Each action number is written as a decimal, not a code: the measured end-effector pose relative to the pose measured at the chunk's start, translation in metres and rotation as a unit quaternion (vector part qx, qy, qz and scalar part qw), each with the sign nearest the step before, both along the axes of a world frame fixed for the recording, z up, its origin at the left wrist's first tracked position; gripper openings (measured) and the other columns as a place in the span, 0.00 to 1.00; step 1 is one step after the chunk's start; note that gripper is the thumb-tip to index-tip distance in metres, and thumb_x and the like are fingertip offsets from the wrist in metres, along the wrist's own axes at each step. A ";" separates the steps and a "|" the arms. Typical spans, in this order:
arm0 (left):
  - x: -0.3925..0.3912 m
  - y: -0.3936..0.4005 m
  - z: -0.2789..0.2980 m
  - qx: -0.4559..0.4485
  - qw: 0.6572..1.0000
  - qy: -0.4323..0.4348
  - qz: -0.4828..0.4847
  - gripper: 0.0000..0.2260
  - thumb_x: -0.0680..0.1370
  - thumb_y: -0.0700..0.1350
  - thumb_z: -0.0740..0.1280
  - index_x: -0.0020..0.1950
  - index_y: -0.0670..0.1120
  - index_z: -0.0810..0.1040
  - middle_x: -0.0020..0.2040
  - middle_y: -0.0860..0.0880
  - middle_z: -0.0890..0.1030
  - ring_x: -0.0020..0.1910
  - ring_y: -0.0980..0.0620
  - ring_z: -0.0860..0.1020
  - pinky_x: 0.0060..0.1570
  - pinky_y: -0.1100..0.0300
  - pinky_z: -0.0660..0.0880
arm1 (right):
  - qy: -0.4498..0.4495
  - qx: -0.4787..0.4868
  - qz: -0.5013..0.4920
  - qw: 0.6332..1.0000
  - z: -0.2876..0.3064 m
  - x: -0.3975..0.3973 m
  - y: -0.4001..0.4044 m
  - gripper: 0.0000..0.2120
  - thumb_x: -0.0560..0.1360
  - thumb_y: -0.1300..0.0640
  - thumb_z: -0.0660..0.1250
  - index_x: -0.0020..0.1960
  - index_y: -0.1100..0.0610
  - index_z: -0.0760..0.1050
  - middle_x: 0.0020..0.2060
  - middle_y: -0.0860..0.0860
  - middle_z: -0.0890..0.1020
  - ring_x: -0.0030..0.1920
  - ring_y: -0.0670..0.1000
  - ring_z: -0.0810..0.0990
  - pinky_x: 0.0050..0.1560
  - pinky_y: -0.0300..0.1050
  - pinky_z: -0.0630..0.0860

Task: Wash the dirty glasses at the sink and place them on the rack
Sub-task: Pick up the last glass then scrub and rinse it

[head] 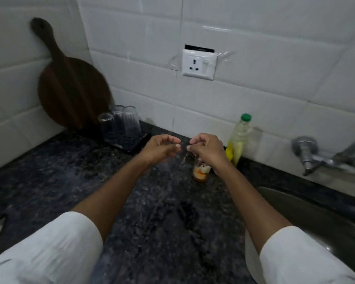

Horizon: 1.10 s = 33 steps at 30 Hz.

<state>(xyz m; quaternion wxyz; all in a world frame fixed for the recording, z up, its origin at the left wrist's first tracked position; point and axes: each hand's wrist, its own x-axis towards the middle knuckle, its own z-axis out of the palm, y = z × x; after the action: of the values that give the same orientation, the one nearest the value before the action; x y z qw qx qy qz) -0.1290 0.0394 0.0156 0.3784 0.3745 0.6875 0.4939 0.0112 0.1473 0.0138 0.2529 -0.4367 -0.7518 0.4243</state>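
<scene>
A dirty glass [200, 174] with orange residue stands on the dark counter, partly hidden under my right hand [206, 149]. That hand hovers just above it with fingers curled and holds nothing. My left hand [162, 147] is a little to the left at the same height, fingers loosely curled and apart, also empty. Three clear glasses [119, 124] stand upside down on a black rack tray [136, 147] at the back left. The steel sink [307, 214] lies at the right, with the tap [316, 158] on the wall above it.
A bottle of yellow dish liquid [238, 140] with a green cap stands against the tiles beside my right hand. A round wooden board [70, 89] leans in the back-left corner. A wall socket [199, 64] sits above the counter. The granite counter [152, 222] looks wet.
</scene>
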 end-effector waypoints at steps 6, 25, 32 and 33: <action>0.036 0.017 -0.005 -0.008 1.000 -0.017 -0.023 0.08 0.78 0.44 0.70 0.57 0.47 0.81 0.53 0.44 0.86 0.43 0.53 0.80 0.40 0.59 0.74 | -0.020 -0.032 -0.091 0.995 -0.033 0.053 0.022 0.23 0.64 0.57 0.80 0.55 0.57 0.76 0.47 0.53 0.81 0.49 0.53 0.81 0.53 0.52 0.80; 0.020 0.076 -0.058 -0.047 0.996 -0.047 -0.059 0.07 0.77 0.44 0.71 0.54 0.51 0.81 0.48 0.49 0.86 0.43 0.53 0.81 0.48 0.55 0.73 | 0.072 0.005 -0.205 0.976 -0.122 0.054 0.018 0.23 0.57 0.55 0.83 0.48 0.48 0.77 0.42 0.45 0.82 0.43 0.47 0.81 0.45 0.43 0.78; 0.151 0.151 -0.050 -0.107 0.972 -0.038 -0.207 0.10 0.80 0.55 0.65 0.53 0.51 0.81 0.49 0.50 0.86 0.42 0.53 0.80 0.44 0.57 0.72 | 0.052 0.045 -0.326 0.943 -0.107 0.189 0.013 0.24 0.55 0.54 0.83 0.47 0.46 0.78 0.39 0.42 0.82 0.41 0.46 0.82 0.44 0.42 0.79; 0.173 0.160 -0.046 -0.124 0.968 -0.026 -0.217 0.13 0.80 0.58 0.63 0.52 0.51 0.81 0.49 0.51 0.85 0.42 0.52 0.80 0.43 0.57 0.72 | 0.042 0.053 -0.340 0.938 -0.104 0.208 0.013 0.23 0.55 0.54 0.83 0.46 0.46 0.77 0.38 0.42 0.82 0.40 0.46 0.82 0.43 0.42 0.78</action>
<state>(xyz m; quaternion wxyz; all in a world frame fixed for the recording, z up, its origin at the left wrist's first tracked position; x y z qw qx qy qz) 0.0436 0.1997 -0.0307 0.5378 0.4522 0.6354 0.3203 0.2195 0.1605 -0.0903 0.4362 -0.6342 -0.5687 0.2900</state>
